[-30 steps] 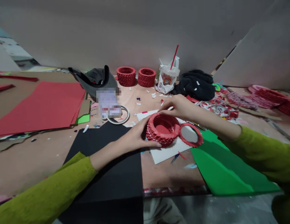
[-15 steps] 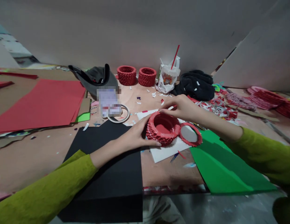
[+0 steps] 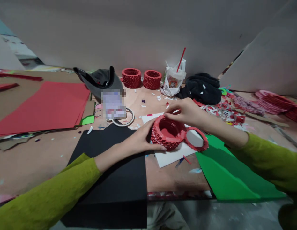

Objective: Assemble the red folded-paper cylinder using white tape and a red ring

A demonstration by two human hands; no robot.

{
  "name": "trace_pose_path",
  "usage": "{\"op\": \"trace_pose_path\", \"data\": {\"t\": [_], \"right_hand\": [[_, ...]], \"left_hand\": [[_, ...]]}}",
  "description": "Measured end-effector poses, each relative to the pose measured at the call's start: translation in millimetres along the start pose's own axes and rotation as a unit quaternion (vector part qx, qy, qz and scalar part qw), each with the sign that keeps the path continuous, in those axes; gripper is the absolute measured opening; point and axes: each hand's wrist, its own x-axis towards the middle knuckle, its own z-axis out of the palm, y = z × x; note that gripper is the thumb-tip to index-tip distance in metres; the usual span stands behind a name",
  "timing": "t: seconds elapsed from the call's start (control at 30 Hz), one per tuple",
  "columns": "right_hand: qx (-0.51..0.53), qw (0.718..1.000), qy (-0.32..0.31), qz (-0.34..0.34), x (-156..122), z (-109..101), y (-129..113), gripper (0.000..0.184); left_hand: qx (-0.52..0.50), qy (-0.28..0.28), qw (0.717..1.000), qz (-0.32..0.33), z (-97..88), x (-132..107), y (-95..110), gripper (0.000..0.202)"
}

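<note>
A red woven paper bowl (image 3: pixel 167 131) sits on a white sheet (image 3: pixel 171 154) in the middle of the table. My left hand (image 3: pixel 141 138) grips its left side, thumb along the lower edge. My right hand (image 3: pixel 185 111) is at the far rim, fingers pinched on a small red and white paper piece there. A flat red paper ring (image 3: pixel 195 139) lies touching the bowl's right side.
A black sheet (image 3: pixel 112 172) lies at front left, a green sheet (image 3: pixel 231 174) at front right, red sheets (image 3: pixel 44 107) at left. At the back stand two red paper cylinders (image 3: pixel 141 78), a bagged drink with a straw (image 3: pixel 173 81), a grey cap (image 3: pixel 100 81), black cloth (image 3: pixel 202 88) and a tape roll (image 3: pixel 125 119).
My right hand's fingers have shifted slightly along the bowl's far rim. The left hand keeps its hold and the bowl stays in place.
</note>
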Motion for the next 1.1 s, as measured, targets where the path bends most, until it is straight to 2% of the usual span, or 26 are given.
{"op": "trace_pose_path", "data": {"t": [0.13,0.27,0.37,0.5,0.57,0.67,0.73,0.77,0.83,0.93,1.03,1.1], "right_hand": [[-0.106,0.994,0.001,-0.034,-3.1,4.8,-5.5,0.014],[-0.198,0.979,0.038,-0.021,-7.8,10.9,-3.0,0.014],[-0.157,0.985,0.071,-0.004,-15.7,10.7,3.1,0.012],[-0.095,0.985,0.141,0.028,-29.0,0.2,11.5,0.011],[-0.081,0.977,0.187,0.063,-32.3,-8.4,20.7,0.013],[-0.117,0.951,0.25,0.14,-30.1,-20.6,45.7,0.019],[-0.139,0.955,0.219,0.146,-26.1,-24.7,63.4,0.029],[-0.136,0.963,0.191,0.13,-24.3,-25.0,69.5,0.041],[-0.104,0.978,0.144,0.109,-22.6,-22.7,71.5,0.055],[0.015,0.988,0.049,0.146,-24.9,-15.9,48.5,0.032],[0.145,0.974,-0.053,0.163,-30.2,-12.5,16.3,0.035],[0.188,0.968,-0.061,0.155,-34.5,-13.6,6.9,0.041]], "left_hand": [[0.004,0.0,1.0,-0.01,-0.3,-0.6,1.0,0.1],[-0.002,0.0,1.0,-0.016,-0.2,-1.1,0.2,0.098],[-0.006,0.003,1.0,-0.015,-0.3,-1.1,0.1,0.098],[-0.002,0.001,1.0,-0.015,-0.9,-0.9,0.3,0.097],[0.001,0.0,1.0,-0.011,-1.1,-0.7,0.0,0.097],[0.009,0.006,1.0,-0.013,-1.0,-0.7,-1.1,0.096],[0.019,0.016,0.999,-0.019,-1.0,-1.1,-2.1,0.101],[0.026,0.019,0.999,-0.023,-1.2,-1.5,-2.4,0.106],[0.039,0.01,0.999,-0.034,-2.0,-2.3,-2.0,0.117],[0.052,-0.021,0.997,-0.052,-3.9,-2.9,2.1,0.115],[0.056,-0.027,0.996,-0.062,-5.5,-2.2,7.1,0.096],[0.061,-0.021,0.996,-0.065,-6.1,-1.4,8.2,0.092]]}}
